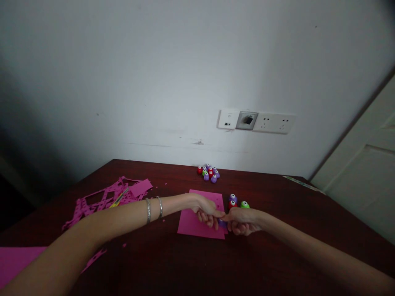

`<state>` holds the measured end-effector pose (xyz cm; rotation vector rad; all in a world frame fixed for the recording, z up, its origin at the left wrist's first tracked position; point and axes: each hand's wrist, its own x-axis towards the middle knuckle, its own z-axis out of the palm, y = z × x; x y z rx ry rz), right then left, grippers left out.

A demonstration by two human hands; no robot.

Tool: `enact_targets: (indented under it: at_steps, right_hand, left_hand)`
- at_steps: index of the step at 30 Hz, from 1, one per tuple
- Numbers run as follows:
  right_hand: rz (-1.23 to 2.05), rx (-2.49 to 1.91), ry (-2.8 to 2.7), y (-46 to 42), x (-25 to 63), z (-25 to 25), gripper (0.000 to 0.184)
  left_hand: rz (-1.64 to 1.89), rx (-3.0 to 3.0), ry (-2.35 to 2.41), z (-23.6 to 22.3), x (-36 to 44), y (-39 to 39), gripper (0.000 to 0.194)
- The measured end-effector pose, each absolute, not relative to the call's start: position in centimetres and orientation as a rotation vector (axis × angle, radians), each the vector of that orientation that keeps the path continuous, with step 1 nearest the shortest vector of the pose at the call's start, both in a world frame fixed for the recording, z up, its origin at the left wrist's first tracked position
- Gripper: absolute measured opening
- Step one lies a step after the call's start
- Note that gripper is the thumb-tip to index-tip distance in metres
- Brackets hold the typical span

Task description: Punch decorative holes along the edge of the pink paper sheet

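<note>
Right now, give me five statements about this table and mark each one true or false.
1. The left hand is over the pink sheet. True.
2. The left wrist is bare. False: it wears two bracelets.
3. A purple toy shows between the left hand and the right hand. True.
4. Every toy is back by the wall. False: a green toy sits near the right hand.
5. Pink scraps lie to the left of the pink sheet. True.
</note>
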<state>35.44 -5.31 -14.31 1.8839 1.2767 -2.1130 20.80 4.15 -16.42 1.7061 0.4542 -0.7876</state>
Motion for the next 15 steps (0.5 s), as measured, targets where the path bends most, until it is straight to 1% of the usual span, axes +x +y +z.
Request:
enact_targets:
  at_steps: [6, 15]
  right_hand:
    - [-2.060, 1.800, 1.251, -4.86, 35.09, -13.60, 0.049]
    - [-2.113, 1.707, 1.196, -4.53, 35.33, -13.63, 0.047]
  left_hand:
    - [-0.798, 1.695, 0.385, -17.04, 20.87, 4.43, 0.063]
    - [-0.776, 1.676, 0.580, -16.28, 20.74, 3.46, 0.055]
